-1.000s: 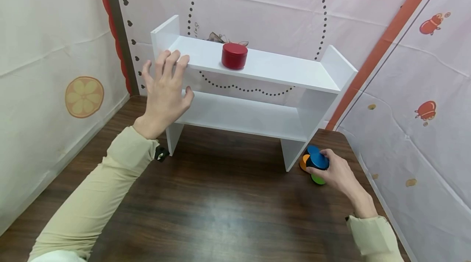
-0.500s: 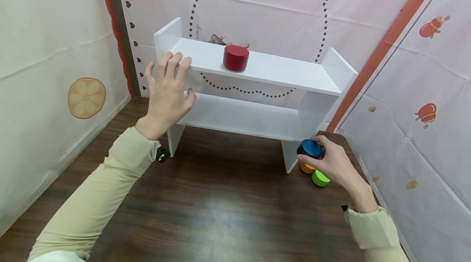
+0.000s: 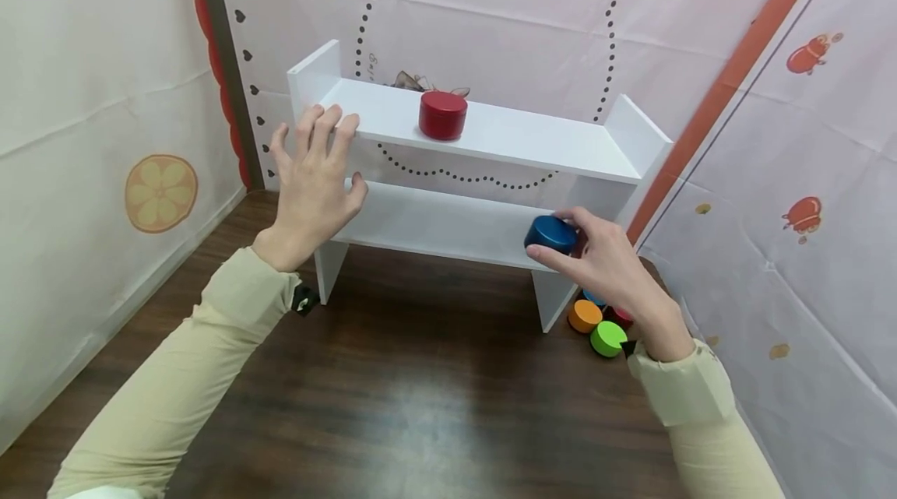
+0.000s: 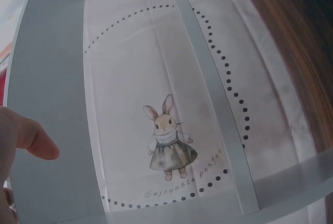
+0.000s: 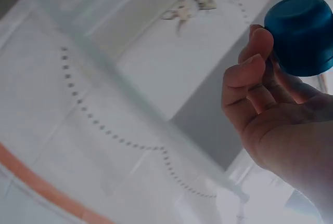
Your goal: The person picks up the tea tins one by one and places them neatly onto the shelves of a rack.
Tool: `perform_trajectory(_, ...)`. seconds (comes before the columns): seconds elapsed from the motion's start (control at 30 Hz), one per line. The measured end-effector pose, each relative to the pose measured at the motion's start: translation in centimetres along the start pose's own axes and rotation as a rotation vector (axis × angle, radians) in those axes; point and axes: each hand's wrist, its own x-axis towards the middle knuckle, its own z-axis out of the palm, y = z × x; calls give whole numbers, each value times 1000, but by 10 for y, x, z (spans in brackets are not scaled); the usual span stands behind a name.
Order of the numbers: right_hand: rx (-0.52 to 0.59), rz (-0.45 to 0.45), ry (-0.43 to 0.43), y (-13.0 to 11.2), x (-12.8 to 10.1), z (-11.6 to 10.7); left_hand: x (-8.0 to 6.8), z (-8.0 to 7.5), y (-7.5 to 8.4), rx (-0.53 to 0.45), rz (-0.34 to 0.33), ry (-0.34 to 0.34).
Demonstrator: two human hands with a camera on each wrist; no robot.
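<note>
My right hand (image 3: 610, 273) pinches a round blue tin (image 3: 548, 234) between thumb and fingers, in front of the right part of the middle board (image 3: 448, 226) of a white shelf. In the right wrist view the same blue tin (image 5: 299, 37) stands out from the fingertips. My left hand (image 3: 311, 188) has its fingers spread, their tips resting at the front edge of the top board (image 3: 532, 133), near the left upright. Its thumb (image 4: 41, 143) hangs below that board in the left wrist view. A red tin (image 3: 443, 116) sits on the top board.
On the dark wooden table (image 3: 420, 390), by the right foot of the shelf, an orange tin (image 3: 585, 316) and a green tin (image 3: 608, 339) stand close together. A blue tin (image 3: 593, 297) and a dark red one (image 3: 620, 317) are partly hidden there. Patterned cloth walls (image 3: 504, 16) surround the table.
My right hand has lifted the blue tin from the group by the shelf's right foot and carried it up and left to the middle board. The left hand has stayed in place.
</note>
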Motion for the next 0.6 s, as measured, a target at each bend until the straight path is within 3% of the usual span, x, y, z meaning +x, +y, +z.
perform_trajectory(0.2,53,-63,31,-25,19,-10,-1,2,0,-14,-4,10)
perform_trajectory(0.6,56,-78,179,-57,68,-33,-1,2,0,-13,-6,12)
